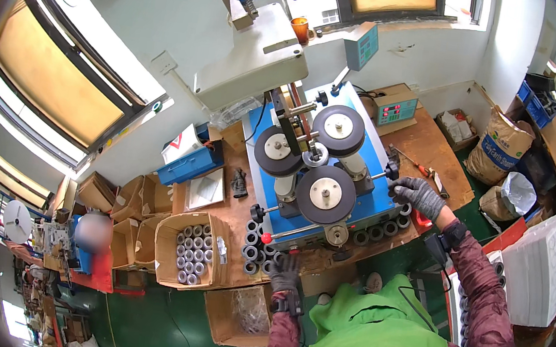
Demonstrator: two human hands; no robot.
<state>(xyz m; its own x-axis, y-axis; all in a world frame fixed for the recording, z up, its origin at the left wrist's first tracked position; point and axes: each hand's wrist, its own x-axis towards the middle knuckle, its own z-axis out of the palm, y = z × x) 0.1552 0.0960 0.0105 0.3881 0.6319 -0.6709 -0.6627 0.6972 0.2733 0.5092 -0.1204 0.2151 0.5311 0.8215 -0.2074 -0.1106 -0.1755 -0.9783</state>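
Note:
A blue bench machine (378,163) with three black rubber rollers (326,210) stands before me. A ring-shaped part (316,154) sits between the rollers. My right hand (421,196), in a grey glove, is at the machine's right side, close to a black knob (392,168). Its fingers are bent together; what they hold, if anything, is too small to make out. At the table's front edge, my left hand (285,274), also gloved, reaches beside several dark rings (252,253). Its fingers point forward and apart, with nothing visible in them.
A cardboard box (164,256) of wrapped rings stands left on the wooden table. More dark rings (375,233) lie along the front right. A control box (396,111), a screwdriver (420,168) and a spare glove (239,183) flank the machine. An open carton (220,318) is below the table.

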